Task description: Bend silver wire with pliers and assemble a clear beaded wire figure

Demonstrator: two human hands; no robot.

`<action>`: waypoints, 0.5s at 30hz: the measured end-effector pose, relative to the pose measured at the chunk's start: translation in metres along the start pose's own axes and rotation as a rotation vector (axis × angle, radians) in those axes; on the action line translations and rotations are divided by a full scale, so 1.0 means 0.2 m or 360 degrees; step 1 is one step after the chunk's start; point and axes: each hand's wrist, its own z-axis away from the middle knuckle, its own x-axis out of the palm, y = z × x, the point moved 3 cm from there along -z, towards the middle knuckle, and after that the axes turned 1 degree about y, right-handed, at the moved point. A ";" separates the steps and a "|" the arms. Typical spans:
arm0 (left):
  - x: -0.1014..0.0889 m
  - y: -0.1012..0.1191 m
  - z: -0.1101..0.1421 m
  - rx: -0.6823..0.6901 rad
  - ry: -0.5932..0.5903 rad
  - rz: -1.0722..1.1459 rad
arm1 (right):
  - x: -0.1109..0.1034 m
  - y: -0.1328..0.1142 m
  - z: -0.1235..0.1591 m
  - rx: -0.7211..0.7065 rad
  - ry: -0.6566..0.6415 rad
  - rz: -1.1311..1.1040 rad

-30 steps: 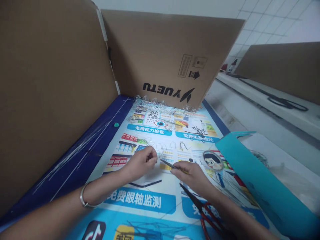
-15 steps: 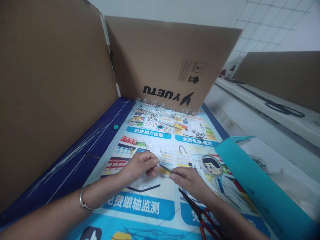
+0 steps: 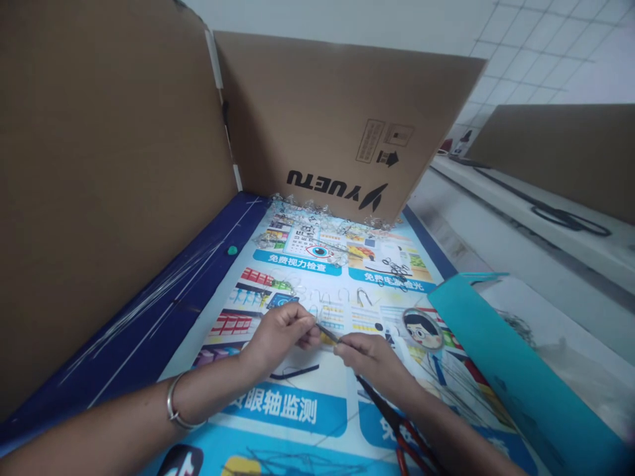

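My left hand (image 3: 288, 334), a bangle on its wrist, is closed in a pinch above the printed sheet (image 3: 332, 370). What its fingertips hold is too small to make out. My right hand (image 3: 372, 357) grips a slim dark pointed tool (image 3: 326, 332), whose tip reaches the left fingertips. Beneath my right forearm lies a pair of scissors (image 3: 381, 404) with red handles, partly hidden. Just beyond my hands, small bent wire pieces (image 3: 364, 296) rest in a row on the sheet.
Cardboard panels (image 3: 317, 119) stand at the back and left. Clear beaded bits (image 3: 302, 205) lie along the back panel. Straight wires (image 3: 143, 297) lie on the blue left edge. At right is a teal box (image 3: 501, 350) with coiled wire (image 3: 518, 327) inside.
Both hands stay almost in place, fingertips still meeting at the tool's tip. My right hand has shifted slightly left, and the view has moved a little.
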 end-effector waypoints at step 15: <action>-0.02 0.01 -0.01 -0.0148 0.0028 0.0100 | -0.02 0.01 0.01 -0.0421 0.0370 0.0696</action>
